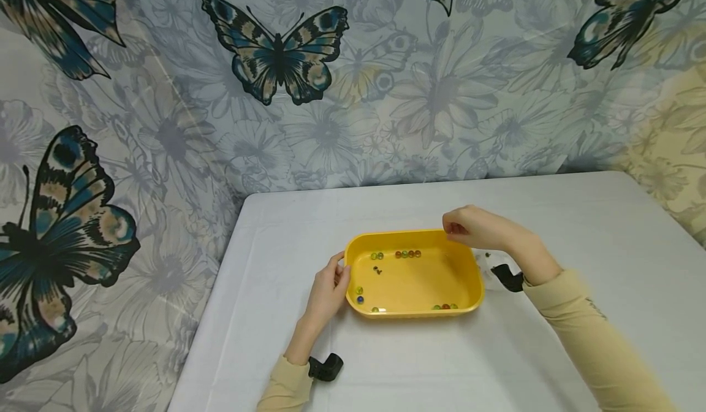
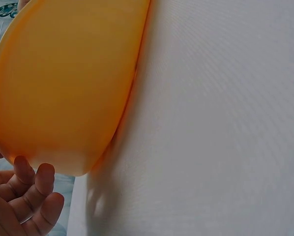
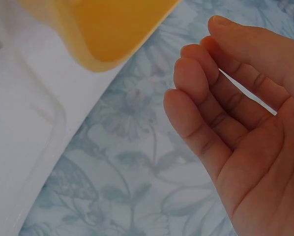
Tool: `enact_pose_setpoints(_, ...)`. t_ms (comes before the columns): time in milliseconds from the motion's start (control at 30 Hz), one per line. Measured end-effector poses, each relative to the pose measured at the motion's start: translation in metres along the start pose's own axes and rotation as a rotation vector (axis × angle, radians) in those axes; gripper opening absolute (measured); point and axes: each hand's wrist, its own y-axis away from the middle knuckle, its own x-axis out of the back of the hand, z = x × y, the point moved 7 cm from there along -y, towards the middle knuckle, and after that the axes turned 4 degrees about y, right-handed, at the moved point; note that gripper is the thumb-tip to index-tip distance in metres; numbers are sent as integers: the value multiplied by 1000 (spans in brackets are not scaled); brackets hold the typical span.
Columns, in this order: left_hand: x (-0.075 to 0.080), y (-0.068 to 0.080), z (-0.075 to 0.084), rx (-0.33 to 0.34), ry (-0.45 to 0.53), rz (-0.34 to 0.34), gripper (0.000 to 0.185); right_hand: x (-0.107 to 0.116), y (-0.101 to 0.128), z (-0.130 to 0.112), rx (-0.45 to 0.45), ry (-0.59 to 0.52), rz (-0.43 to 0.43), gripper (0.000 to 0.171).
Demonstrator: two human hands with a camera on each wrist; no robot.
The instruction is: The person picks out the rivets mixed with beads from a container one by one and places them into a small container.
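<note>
A yellow plastic tray (image 1: pixel 416 277) stands on the white table. Several glass marbles (image 1: pixel 408 254) lie in it, some in a row along the far side, others near the left and front walls. At its left end my left hand (image 1: pixel 329 289) grips the rim, with its fingers (image 2: pixel 44 179) bent against the outer wall. My right hand (image 1: pixel 477 227) hovers by the far right corner. Its fingers (image 3: pixel 190 76) are loosely bent, thumb near the index finger, and I see nothing held between them. A tiny dark piece (image 1: pixel 377 270) lies inside the tray.
Right of the tray, partly behind my right wrist, is a clear container (image 1: pixel 496 262) with a small dark bit in it. Black wrist cameras (image 1: pixel 326 368) sit on both wrists. The white table (image 1: pixel 298 216) meets a butterfly-patterned wall covering (image 1: pixel 386 124) at the back.
</note>
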Motion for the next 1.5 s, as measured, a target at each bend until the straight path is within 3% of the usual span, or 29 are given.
enact_pose_setpoints(767,1,-1,0,-1,-17,-4,38,-21,-41,-33,112,10,-30,16)
enact_pose_setpoints(1500,1,-1,-1,-4,-19,-5,37,-60,-70,-54,170,11,-124,17)
